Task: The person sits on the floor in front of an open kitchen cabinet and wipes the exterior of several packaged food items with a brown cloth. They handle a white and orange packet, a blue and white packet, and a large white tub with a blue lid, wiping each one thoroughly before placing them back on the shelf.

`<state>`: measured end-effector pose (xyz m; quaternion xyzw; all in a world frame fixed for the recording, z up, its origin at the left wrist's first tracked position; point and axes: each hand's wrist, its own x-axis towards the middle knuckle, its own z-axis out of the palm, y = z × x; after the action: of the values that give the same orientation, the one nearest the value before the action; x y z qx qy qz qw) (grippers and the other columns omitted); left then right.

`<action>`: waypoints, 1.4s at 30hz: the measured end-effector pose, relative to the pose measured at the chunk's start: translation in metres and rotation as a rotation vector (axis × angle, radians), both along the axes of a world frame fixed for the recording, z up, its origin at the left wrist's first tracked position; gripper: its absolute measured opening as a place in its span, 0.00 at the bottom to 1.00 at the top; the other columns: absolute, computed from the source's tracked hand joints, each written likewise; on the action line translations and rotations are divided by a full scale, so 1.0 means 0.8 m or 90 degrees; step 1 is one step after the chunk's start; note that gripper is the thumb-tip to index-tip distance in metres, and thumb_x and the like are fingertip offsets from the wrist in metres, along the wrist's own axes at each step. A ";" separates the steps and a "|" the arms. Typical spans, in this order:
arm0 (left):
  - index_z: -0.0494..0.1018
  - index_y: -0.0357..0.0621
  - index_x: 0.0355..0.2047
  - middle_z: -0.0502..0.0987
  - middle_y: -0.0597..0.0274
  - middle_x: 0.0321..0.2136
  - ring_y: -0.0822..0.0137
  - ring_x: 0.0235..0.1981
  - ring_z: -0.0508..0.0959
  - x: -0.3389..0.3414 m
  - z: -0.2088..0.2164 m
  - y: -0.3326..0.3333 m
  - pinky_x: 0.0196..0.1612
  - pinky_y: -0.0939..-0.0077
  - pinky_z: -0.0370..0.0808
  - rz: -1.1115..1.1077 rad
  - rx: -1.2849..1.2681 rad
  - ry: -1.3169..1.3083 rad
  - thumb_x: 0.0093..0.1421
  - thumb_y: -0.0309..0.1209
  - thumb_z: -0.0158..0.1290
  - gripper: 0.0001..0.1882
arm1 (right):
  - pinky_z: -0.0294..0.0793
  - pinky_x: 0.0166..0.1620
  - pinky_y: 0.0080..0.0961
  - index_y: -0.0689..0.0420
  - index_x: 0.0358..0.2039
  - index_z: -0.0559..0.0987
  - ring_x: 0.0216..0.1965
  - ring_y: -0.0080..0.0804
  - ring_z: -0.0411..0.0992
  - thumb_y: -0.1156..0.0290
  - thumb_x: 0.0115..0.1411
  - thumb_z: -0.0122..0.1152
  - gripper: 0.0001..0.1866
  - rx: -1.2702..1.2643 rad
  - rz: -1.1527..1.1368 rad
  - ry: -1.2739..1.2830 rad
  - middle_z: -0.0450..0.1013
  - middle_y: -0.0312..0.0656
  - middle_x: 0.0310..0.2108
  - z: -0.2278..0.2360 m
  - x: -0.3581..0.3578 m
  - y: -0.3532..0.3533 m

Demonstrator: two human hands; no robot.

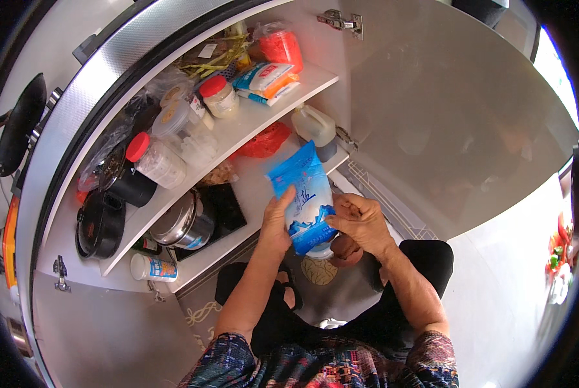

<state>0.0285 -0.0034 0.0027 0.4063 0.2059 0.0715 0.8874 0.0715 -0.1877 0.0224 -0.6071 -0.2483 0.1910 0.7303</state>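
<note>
A blue-and-white salt packet is held up in front of the open cupboard, tilted slightly. My left hand grips its left side, thumb across the front. On the opposite edge, the fingers of my right hand are curled in, with the thumb against the packet's lower right. Just under the right hand shows a round brown object, partly covered. Beside it, a pale, clear rim peeks out below the packet; what it belongs to is hidden.
The cupboard shelf bears red-lidded jars, a clear tub, other packets and black pots. Below are a steel pot, a white bottle and a jug. An open door stands at right.
</note>
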 end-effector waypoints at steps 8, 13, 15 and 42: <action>0.62 0.49 0.55 0.69 0.59 0.48 0.59 0.50 0.69 -0.007 -0.009 -0.021 0.56 0.57 0.63 -0.083 -0.149 0.006 0.56 0.64 0.42 0.37 | 0.66 0.22 0.34 0.60 0.28 0.73 0.21 0.35 0.68 0.68 0.37 0.65 0.16 -0.367 -0.222 -0.789 0.63 0.39 0.18 0.000 -0.013 0.020; 0.61 0.43 0.58 0.71 0.53 0.50 0.55 0.49 0.71 -0.006 -0.001 -0.028 0.56 0.59 0.66 -0.022 -0.224 -0.028 0.55 0.70 0.35 0.45 | 0.69 0.26 0.32 0.59 0.29 0.75 0.23 0.37 0.69 0.70 0.39 0.62 0.15 -0.361 -0.140 -0.814 0.66 0.39 0.21 -0.001 -0.036 0.027; 0.62 0.42 0.57 0.71 0.53 0.51 0.55 0.50 0.72 -0.008 0.000 -0.025 0.55 0.59 0.67 -0.047 -0.252 -0.096 0.58 0.66 0.36 0.43 | 0.70 0.27 0.32 0.58 0.32 0.76 0.25 0.39 0.69 0.71 0.39 0.65 0.17 -0.339 -0.083 -0.751 0.67 0.40 0.22 0.007 -0.036 0.027; 0.61 0.46 0.59 0.70 0.57 0.53 0.59 0.53 0.72 -0.014 0.017 -0.033 0.56 0.62 0.68 -0.074 -0.187 -0.167 0.65 0.58 0.29 0.34 | 0.63 0.43 0.40 0.58 0.42 0.75 0.42 0.44 0.65 0.70 0.49 0.60 0.18 -0.319 -0.463 -0.588 0.69 0.45 0.41 0.014 0.038 0.066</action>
<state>0.0176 -0.0300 0.0163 0.2706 0.0729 0.0421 0.9590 0.1018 -0.1350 0.0338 -0.8247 -0.2631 -0.2981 0.4022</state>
